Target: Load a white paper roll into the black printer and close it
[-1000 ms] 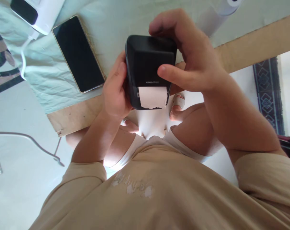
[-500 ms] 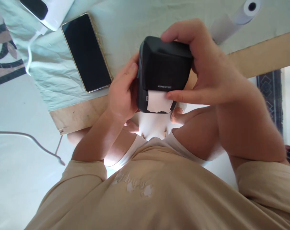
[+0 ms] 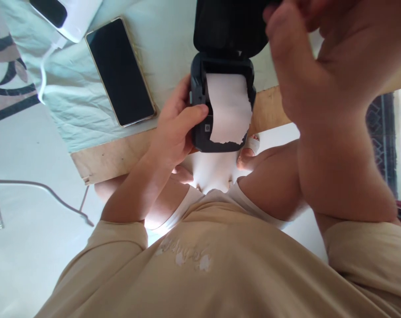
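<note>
Paper (image 3: 229, 108) is spilling out of the small black label printer (image 3: 200, 132), whose lid (image 3: 230, 26) is standing swung up and open above the paper bay. The white strip is running down over the printer's front and is ending in a torn, ragged edge near the lower rim of the casing.

The left hand (image 3: 174, 132) is gripping the printer's body from its left side, with the thumb lying across the front corner just beside the paper and the fingers wrapping behind the casing. The printer is being held in the air over the near edge of the table (image 3: 107, 161), above the person's knees.

The right hand (image 3: 306, 57) is hovering close to the camera, blurred, with its fingertips at the right edge of the raised lid; whether it is pinching the lid or merely touching it cannot be told from this view.

On the table, a pale green cloth (image 3: 77, 119) is covering most of the surface. A smartphone (image 3: 121, 70) with a dark screen is lying face up on the cloth, left of the printer. A white device (image 3: 68, 15) with a white cable (image 3: 43, 75) is sitting at the upper left corner.
</note>
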`<state>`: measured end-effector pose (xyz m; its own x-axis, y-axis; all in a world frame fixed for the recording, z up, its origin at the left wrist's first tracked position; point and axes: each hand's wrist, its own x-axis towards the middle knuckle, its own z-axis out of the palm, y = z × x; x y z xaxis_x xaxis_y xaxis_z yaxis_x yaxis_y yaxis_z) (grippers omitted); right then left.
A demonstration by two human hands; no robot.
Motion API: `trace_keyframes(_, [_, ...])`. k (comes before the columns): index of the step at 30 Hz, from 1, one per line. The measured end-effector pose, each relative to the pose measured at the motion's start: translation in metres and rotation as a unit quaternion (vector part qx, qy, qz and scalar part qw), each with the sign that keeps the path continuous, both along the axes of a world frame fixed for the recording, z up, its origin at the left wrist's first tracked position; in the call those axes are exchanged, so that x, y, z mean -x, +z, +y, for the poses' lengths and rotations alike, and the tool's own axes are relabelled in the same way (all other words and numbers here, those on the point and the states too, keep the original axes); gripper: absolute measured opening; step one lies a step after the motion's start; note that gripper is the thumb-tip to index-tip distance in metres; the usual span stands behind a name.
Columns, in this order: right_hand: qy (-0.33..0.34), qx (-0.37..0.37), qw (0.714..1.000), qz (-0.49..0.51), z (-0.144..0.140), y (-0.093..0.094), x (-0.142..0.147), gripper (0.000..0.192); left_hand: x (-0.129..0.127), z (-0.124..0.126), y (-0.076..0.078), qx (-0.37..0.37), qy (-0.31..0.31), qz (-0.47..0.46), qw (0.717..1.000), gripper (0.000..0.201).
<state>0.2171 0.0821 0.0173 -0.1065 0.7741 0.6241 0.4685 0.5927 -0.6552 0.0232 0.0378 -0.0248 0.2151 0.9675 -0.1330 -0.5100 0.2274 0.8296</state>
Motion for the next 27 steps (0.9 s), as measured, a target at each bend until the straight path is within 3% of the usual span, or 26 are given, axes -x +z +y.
trace_keyframes(2, [0.008,0.026,0.987,-0.160,-0.005,0.013,0.005,0.017,0.001,-0.001,0.002,0.006,-0.013,-0.010,1.000,0.030])
trace_keyframes(3, [0.008,0.048,0.966,-0.256,-0.008,0.020,0.008,0.018,0.001,-0.001,0.003,0.007,-0.018,-0.017,1.000,0.031])
trace_keyframes(5, [0.000,0.181,0.895,-0.408,-0.015,0.035,0.015,0.041,0.002,-0.002,0.004,0.012,-0.023,-0.019,0.999,0.031])
trace_keyframes(6, [-0.006,0.223,0.864,-0.451,-0.018,0.042,0.019,0.041,0.002,-0.002,0.005,0.017,-0.022,-0.013,1.000,0.031])
trace_keyframes(9, [-0.013,0.272,0.813,-0.514,-0.023,0.054,0.026,0.035,0.003,-0.003,0.009,0.027,-0.029,0.003,0.999,0.035])
trace_keyframes(14, [-0.020,0.261,0.795,-0.548,-0.024,0.054,0.025,0.032,0.003,-0.004,0.018,0.035,-0.028,0.013,0.999,0.036])
trace_keyframes(18, [-0.017,0.273,0.796,-0.539,-0.020,0.048,0.022,0.038,0.002,-0.005,0.023,0.053,-0.043,0.038,0.997,0.037])
trace_keyframes(21, [0.007,0.271,0.843,-0.466,-0.019,0.048,0.014,0.046,0.003,-0.005,0.021,0.052,-0.030,0.032,0.998,0.048])
trace_keyframes(24, [0.077,0.278,0.918,-0.274,-0.020,0.049,-0.002,0.040,0.004,-0.004,0.019,0.057,-0.025,0.025,0.998,0.050])
trace_keyframes(27, [0.133,0.285,0.949,-0.027,-0.014,0.044,-0.020,0.033,0.005,-0.002,0.023,0.073,-0.029,0.033,0.996,0.042])
